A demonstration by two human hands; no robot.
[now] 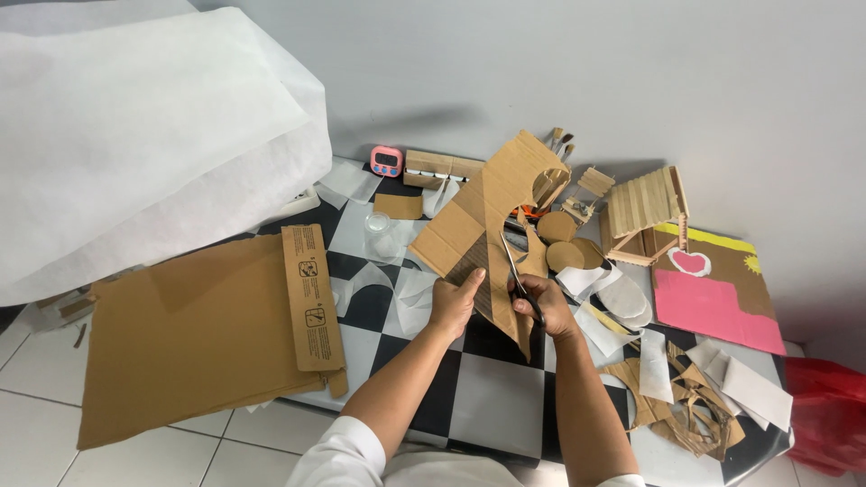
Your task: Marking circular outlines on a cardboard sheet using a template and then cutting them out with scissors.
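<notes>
Leaning over a black-and-white chequered table (487, 397), the person works at a long, irregular piece of cardboard (487, 216) held up off the surface. Their left hand (454, 302) pinches the lower edge of the piece, thumb on top and fingers curled beneath it. Their right hand (546, 305) is closed through the handles of a pair of scissors (516, 275), whose blades point up and away, lying against the cardboard just right of the left hand; whether the blades are parted I cannot tell.

To the left, a large flat cardboard sheet (189, 334) hangs over the table's edge, with white tissue-like paper (144, 135) heaped above it. Near the wall sit a small pink timer (386, 160), a few paintbrushes (561, 141) and a little house of wooden sticks (642, 215). Two cardboard discs (561, 243) lie just beyond the right hand. Further right lies a painted board in pink and yellow (713, 298), and cardboard offcuts (686, 406) with white paper scraps crowd the near right corner.
</notes>
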